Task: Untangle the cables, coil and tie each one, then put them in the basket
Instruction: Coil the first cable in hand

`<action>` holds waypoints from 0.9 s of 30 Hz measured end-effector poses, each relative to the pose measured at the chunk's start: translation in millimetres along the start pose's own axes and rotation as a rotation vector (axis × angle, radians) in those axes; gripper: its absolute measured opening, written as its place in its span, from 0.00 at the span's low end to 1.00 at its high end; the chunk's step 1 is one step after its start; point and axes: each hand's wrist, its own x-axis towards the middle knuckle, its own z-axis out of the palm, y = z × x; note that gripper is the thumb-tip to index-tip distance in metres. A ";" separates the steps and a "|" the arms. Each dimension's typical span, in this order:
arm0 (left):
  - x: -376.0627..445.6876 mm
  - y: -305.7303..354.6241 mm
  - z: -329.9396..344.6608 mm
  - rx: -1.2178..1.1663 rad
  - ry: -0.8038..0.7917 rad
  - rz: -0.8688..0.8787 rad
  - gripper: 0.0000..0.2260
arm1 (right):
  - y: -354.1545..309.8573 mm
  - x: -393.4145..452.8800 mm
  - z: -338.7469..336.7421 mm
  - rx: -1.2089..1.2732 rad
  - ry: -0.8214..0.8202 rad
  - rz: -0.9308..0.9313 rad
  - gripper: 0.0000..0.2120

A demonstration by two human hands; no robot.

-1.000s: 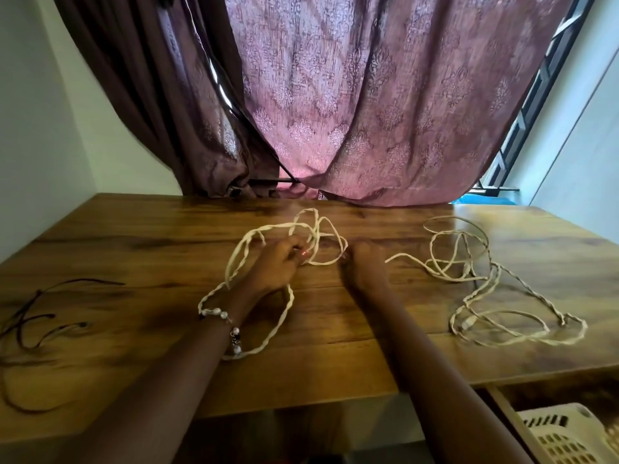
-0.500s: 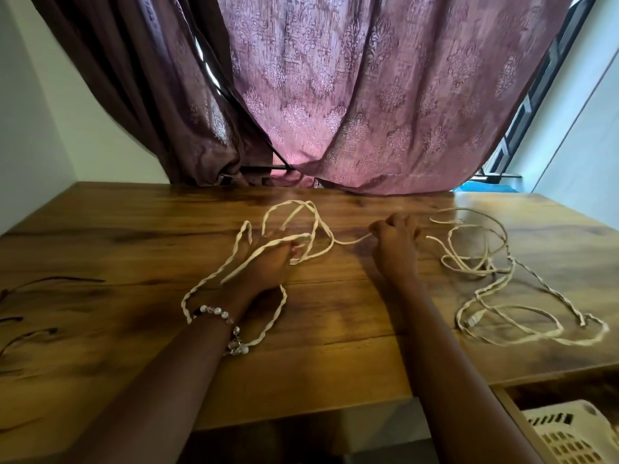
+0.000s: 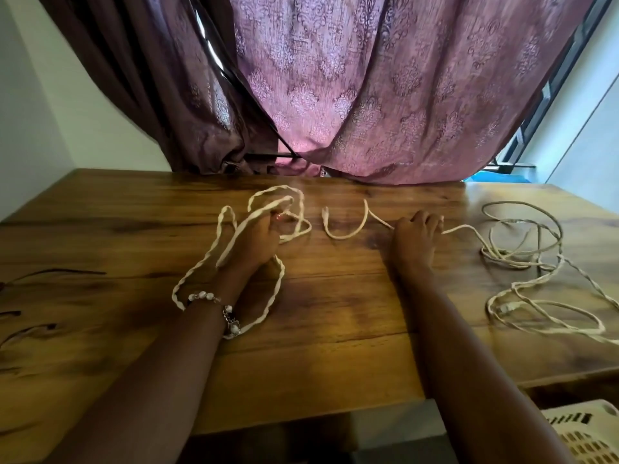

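A cream twisted cable (image 3: 278, 282) lies in loose loops on the wooden table (image 3: 100, 236). My left hand (image 3: 258, 239) sits inside those loops and grips strands of it at the far side. My right hand (image 3: 415, 236) holds a single cream cable end (image 3: 345, 234) that curls free to its left and runs right into a tangled cable pile (image 3: 522, 259). A black cable (image 3: 30, 329) lies at the table's left edge. The white basket (image 3: 589, 433) stands below the table at the lower right.
A maroon patterned curtain (image 3: 368, 95) hangs down to the table's far edge. White walls flank both sides. A window frame (image 3: 549, 95) shows at the upper right.
My right hand has pulled a cable strand rightward out of the left loops; its end now lies free between my hands. My left hand stayed on the loops.
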 end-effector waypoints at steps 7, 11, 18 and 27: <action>-3.1 3.8 -0.1 -0.021 -0.098 0.037 0.14 | -46.5 -23.5 -52.1 0.972 0.170 -0.621 0.17; -4.7 4.7 -2.8 0.049 -0.185 0.056 0.15 | -75.0 -40.6 -73.0 1.197 -0.017 -0.782 0.11; 3.1 9.1 -16.3 -0.188 -0.348 0.310 0.16 | -78.4 -21.7 -34.8 1.350 -0.066 -0.180 0.08; 18.5 0.2 -41.5 -0.755 0.018 0.014 0.09 | -71.3 -5.9 -14.8 1.265 -0.008 0.005 0.14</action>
